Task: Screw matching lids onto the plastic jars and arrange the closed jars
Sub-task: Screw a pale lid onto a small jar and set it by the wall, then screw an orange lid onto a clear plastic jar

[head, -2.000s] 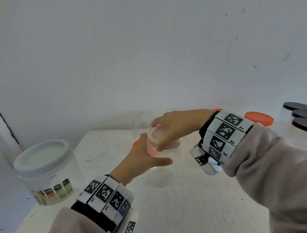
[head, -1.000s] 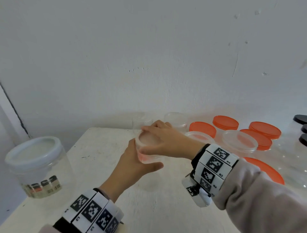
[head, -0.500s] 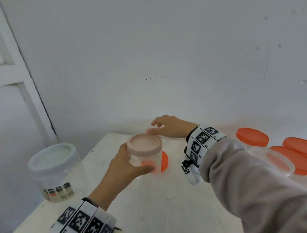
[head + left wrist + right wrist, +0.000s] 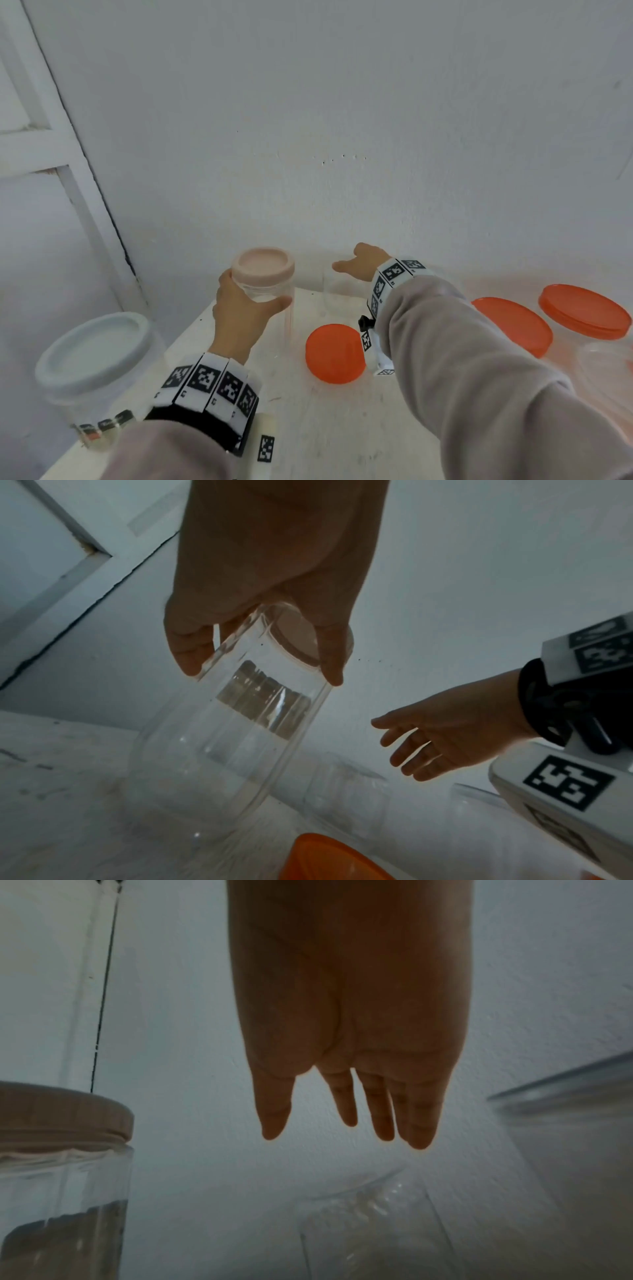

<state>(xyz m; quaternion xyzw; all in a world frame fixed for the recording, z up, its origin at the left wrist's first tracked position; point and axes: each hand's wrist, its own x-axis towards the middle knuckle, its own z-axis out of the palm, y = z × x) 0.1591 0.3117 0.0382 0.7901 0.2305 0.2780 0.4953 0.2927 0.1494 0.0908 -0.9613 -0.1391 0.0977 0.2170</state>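
Open clear jar (image 4: pixel 337 291), barely discernible

Possibly a home room, plain white wall (image 4: pixel 342 102), painted door frame (image 4: pixel 68 164), worn white table (image 4: pixel 342 428)

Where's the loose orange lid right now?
In the head view, the loose orange lid lies flat on the white table, between the two forearms, just right of the beige-lidded jar.
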